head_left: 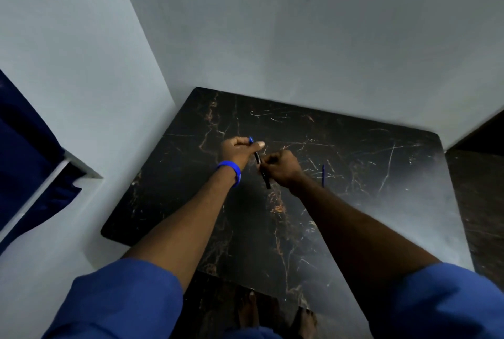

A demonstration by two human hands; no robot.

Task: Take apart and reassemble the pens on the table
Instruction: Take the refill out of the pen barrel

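Both hands meet above the middle of the black marble table [354, 202]. My left hand [240, 149], with a blue wristband, is closed around a small blue pen piece [250, 139] that pokes out above the fingers. My right hand [278, 168] grips a dark pen barrel [263, 172] that slants down toward me between the two hands. Whether the left fingers also touch the barrel's upper end is hard to tell. A thin blue pen part [323, 175] lies on the table just right of my right hand.
The table stands in a corner, with pale walls [272, 38] behind and to the left. A dark blue curtain [24, 153] hangs at the far left. Dark floor [480, 202] shows on the right, and bare feet [275, 314] under the table's near edge.
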